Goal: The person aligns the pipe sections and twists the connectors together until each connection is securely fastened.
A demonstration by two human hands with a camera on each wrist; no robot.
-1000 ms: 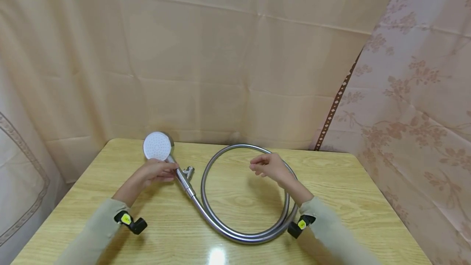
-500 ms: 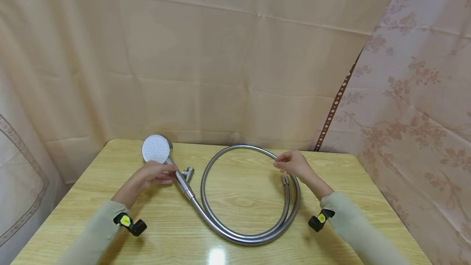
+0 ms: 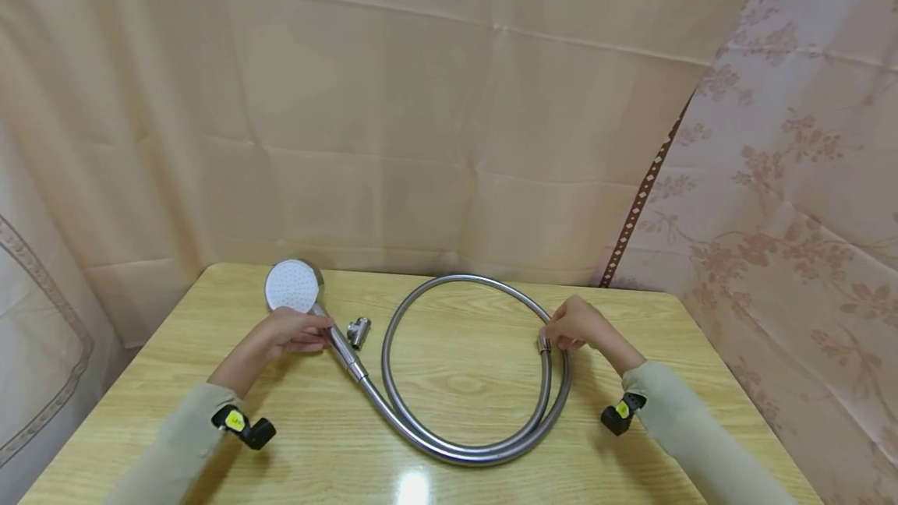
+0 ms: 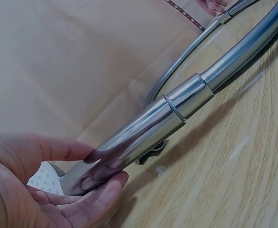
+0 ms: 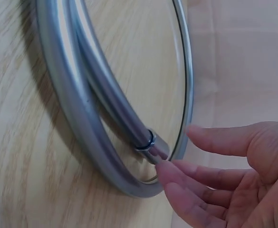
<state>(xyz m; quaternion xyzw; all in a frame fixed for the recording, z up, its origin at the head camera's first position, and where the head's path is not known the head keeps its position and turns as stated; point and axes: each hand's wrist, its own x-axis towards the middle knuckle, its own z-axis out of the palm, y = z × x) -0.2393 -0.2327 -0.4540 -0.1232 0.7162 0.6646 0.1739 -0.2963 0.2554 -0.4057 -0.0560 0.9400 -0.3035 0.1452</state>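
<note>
A chrome shower head (image 3: 291, 287) with a white spray face lies at the table's left, tilted up. My left hand (image 3: 286, 332) pinches its handle (image 4: 129, 135) between thumb and fingers. From the handle runs a metal shower hose (image 3: 466, 456), looped on the table. At the loop's right side my right hand (image 3: 581, 323) is by the hose's free end fitting (image 5: 154, 148). In the right wrist view its fingertips are at the fitting, while the thumb stands apart. Whether the fingers touch the fitting I cannot tell.
A small chrome T-shaped fitting (image 3: 359, 332) lies just right of the shower head handle. Everything rests on a wood-grain table (image 3: 666, 380). Beige cloth (image 3: 393, 115) hangs behind its back edge, with a flowered cloth (image 3: 807, 201) at the right.
My right hand has moved right across the loop, then down to the hose's free end. The shower head has shifted slightly left and nearer with my left hand still holding it.
</note>
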